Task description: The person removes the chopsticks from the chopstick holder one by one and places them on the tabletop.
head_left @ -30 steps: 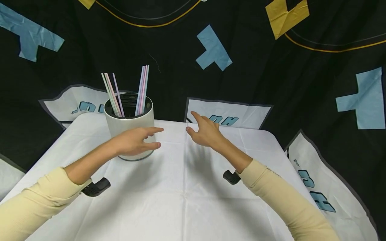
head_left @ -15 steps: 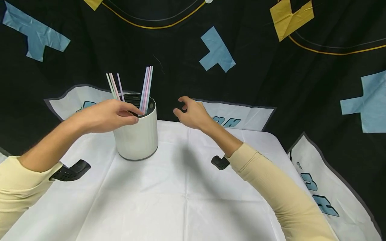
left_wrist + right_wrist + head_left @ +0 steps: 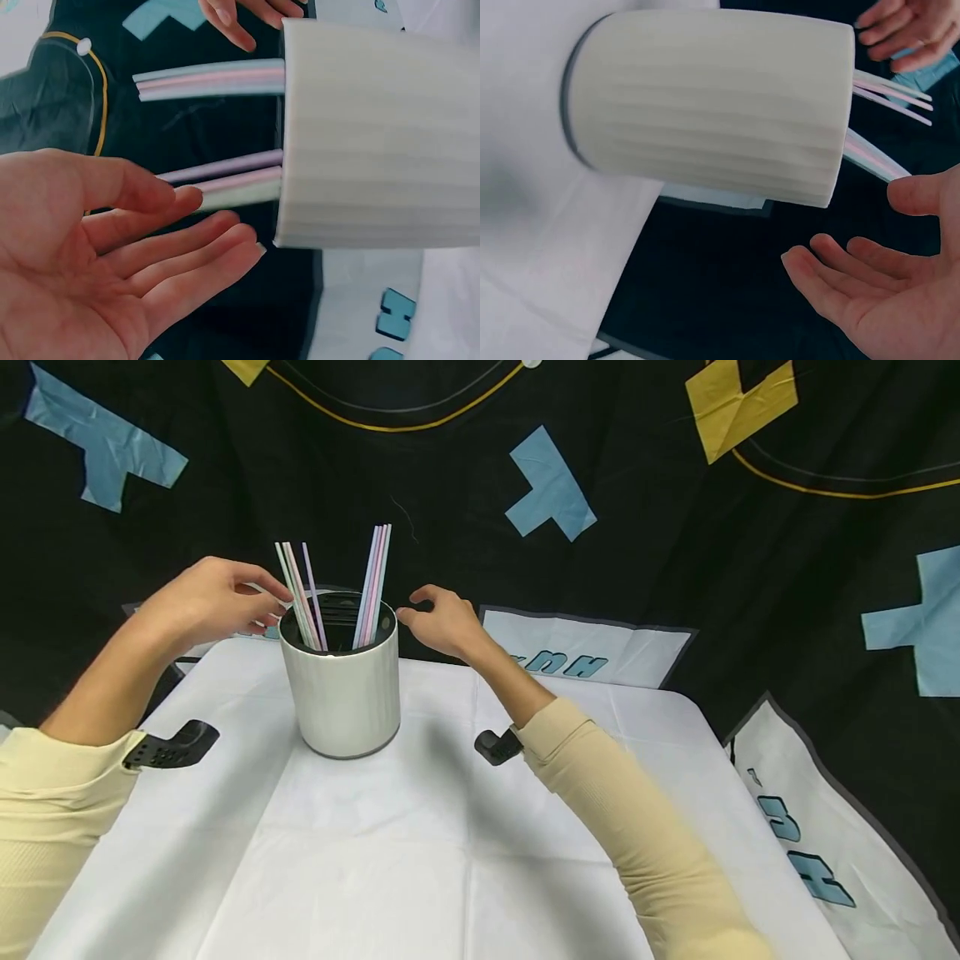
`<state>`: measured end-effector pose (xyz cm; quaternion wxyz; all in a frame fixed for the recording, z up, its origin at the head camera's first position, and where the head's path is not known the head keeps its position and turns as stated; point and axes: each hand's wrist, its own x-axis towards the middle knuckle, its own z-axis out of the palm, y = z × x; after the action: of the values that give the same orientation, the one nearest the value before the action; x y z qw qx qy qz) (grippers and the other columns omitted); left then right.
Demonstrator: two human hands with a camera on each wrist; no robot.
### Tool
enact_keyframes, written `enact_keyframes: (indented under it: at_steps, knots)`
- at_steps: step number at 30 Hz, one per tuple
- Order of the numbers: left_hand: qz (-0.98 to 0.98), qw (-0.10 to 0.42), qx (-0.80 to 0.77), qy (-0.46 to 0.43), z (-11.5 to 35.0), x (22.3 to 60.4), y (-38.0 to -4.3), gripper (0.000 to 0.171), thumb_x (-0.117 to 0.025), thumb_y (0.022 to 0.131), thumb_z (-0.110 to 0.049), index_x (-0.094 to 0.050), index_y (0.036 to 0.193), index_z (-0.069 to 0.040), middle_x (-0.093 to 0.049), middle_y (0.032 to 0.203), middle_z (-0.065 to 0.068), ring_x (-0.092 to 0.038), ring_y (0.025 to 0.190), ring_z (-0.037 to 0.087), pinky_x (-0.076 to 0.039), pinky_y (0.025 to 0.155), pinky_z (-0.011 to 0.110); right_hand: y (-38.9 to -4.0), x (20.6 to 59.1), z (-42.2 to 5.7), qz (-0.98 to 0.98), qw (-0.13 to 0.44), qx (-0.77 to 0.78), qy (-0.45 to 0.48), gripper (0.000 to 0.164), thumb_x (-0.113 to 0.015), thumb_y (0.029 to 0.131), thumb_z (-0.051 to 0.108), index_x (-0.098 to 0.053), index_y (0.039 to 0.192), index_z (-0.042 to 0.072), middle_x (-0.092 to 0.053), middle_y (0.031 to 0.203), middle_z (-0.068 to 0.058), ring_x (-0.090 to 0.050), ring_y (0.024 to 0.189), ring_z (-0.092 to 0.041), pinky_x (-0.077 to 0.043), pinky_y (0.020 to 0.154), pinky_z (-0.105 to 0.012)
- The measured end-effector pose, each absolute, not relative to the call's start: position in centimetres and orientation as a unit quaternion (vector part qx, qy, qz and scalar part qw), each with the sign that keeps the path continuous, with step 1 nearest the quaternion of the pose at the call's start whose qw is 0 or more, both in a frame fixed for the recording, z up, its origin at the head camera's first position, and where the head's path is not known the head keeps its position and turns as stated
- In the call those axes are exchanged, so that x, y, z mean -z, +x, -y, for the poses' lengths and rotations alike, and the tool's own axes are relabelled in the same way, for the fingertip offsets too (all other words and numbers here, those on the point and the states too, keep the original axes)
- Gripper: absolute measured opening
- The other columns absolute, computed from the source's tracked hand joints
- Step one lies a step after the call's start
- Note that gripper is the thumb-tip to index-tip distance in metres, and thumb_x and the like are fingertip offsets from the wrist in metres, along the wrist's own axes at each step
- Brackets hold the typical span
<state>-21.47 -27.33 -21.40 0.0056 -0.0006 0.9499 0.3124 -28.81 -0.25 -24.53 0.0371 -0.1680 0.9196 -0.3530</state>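
A white round container (image 3: 347, 706) with a dark inside stands upright on the table. Two bundles of pastel drinking straws stick up from it, the left bundle (image 3: 298, 589) leaning left and the right bundle (image 3: 375, 581) leaning slightly right. My left hand (image 3: 202, 602) is at the container's left side, fingertips beside the left straws and the rim. The left wrist view shows that hand (image 3: 120, 255) with its fingers loosely extended, overlapping the straws. At the right rim is my right hand (image 3: 444, 622); its fingers (image 3: 832, 285) are spread and slightly bent, with nothing between them.
A white cloth covers the table (image 3: 360, 860). Behind it hangs a black cloth backdrop (image 3: 465, 485) with blue and yellow patches and white lettered panels (image 3: 585, 647). A black wrist device (image 3: 176, 747) sits under the left cuff, another (image 3: 498, 747) under the right.
My left hand has gone from in front of the container up and round to its left side. My right hand has moved left to the right rim. The container and straws stay in place.
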Motion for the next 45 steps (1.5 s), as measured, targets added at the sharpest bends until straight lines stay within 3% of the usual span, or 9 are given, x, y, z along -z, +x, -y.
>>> enact_keyframes:
  at_steps: [8,15,21,27,33,37,41,44,45]
  knots:
    - [-0.930,0.001,-0.364,-0.041,28.8,23.5,-22.8,0.049,-0.040,0.109,-0.030,-0.049,0.147,0.000,-0.049,0.143,0.033,-0.055,0.123,0.050,-0.048,0.104,0.058,-29.7,25.6,1.6,-0.895,0.092,0.418,-0.121,0.045,-0.055,0.104,0.038,-0.053,0.144,0.017,-0.050,0.153,-0.009,-0.063,0.123,-0.029,-0.050,0.109,-0.050]
    - [-0.901,0.021,-0.432,-0.043,29.7,25.4,-24.1,0.052,-0.038,0.109,-0.026,-0.039,0.152,0.003,-0.046,0.145,0.035,-0.053,0.128,0.048,-0.060,0.087,0.026,-30.0,27.6,2.7,-0.860,0.115,0.488,-0.096,0.048,-0.055,0.104,0.038,-0.051,0.146,0.016,-0.053,0.149,-0.009,-0.065,0.123,-0.028,-0.053,0.107,-0.041]
    - [-0.871,0.042,-0.487,-0.050,29.3,26.9,-24.9,0.059,-0.038,0.110,-0.034,-0.028,0.158,-0.001,-0.034,0.158,0.030,-0.043,0.140,0.047,-0.043,0.112,0.050,-29.9,28.8,4.0,-0.839,0.098,0.532,-0.064,0.045,-0.057,0.103,0.034,-0.054,0.145,0.017,-0.057,0.146,-0.007,-0.064,0.123,-0.024,-0.055,0.104,-0.037]
    - [-0.850,0.095,-0.518,-0.028,29.6,27.8,-25.4,0.065,-0.037,0.110,-0.036,-0.018,0.160,0.000,-0.028,0.161,0.029,-0.037,0.145,0.046,-0.040,0.117,0.052,-29.9,29.4,4.6,-0.816,0.101,0.568,-0.045,0.047,-0.058,0.103,0.034,-0.054,0.146,0.015,-0.058,0.143,-0.005,-0.060,0.126,-0.020,-0.054,0.105,-0.034]
    - [-0.821,0.110,-0.559,-0.028,29.5,28.3,-25.9,0.071,-0.040,0.108,-0.044,-0.019,0.161,-0.002,-0.031,0.161,0.026,-0.043,0.141,0.041,-0.051,0.105,0.039,-30.1,29.9,4.8,-0.798,0.083,0.596,-0.032,0.043,-0.059,0.102,0.034,-0.060,0.141,0.015,-0.062,0.140,-0.004,-0.060,0.123,-0.018,-0.055,0.102,-0.034]
    - [-0.809,0.108,-0.577,-0.034,29.4,28.4,-26.0,0.072,-0.042,0.107,-0.044,-0.018,0.161,-0.002,-0.029,0.162,0.025,-0.045,0.139,0.042,-0.052,0.100,0.041,-30.1,30.1,4.9,-0.786,0.069,0.614,-0.025,0.042,-0.060,0.101,0.035,-0.062,0.138,0.014,-0.062,0.139,-0.004,-0.060,0.123,-0.018,-0.057,0.100,-0.034]
    - [-0.798,0.109,-0.591,-0.038,29.5,28.6,-26.1,0.072,-0.043,0.107,-0.043,-0.020,0.161,-0.002,-0.030,0.161,0.026,-0.066,0.114,0.017,-0.054,0.099,0.041,-30.0,30.4,4.9,-0.767,0.066,0.638,-0.015,0.042,-0.063,0.099,0.034,-0.063,0.136,0.013,-0.062,0.139,-0.005,-0.061,0.123,-0.020,-0.057,0.100,-0.036]
    - [-0.795,0.107,-0.595,-0.039,29.5,28.8,-26.1,0.072,-0.044,0.107,-0.043,-0.020,0.160,-0.001,-0.031,0.160,0.027,-0.066,0.094,0.002,-0.056,0.097,0.039,-29.8,30.6,4.7,-0.756,0.074,0.650,-0.012,0.043,-0.065,0.098,0.034,-0.063,0.135,0.012,-0.061,0.140,-0.005,-0.061,0.125,-0.020,-0.056,0.103,-0.038]
    - [-0.793,0.108,-0.598,-0.040,29.5,28.8,-26.1,0.072,-0.044,0.107,-0.043,-0.020,0.160,-0.001,-0.031,0.160,0.027,-0.067,0.098,0.006,-0.056,0.097,0.039,-29.8,30.7,4.7,-0.754,0.075,0.652,-0.010,0.043,-0.065,0.098,0.034,-0.063,0.135,0.011,-0.061,0.140,-0.005,-0.061,0.125,-0.020,-0.055,0.104,-0.038]
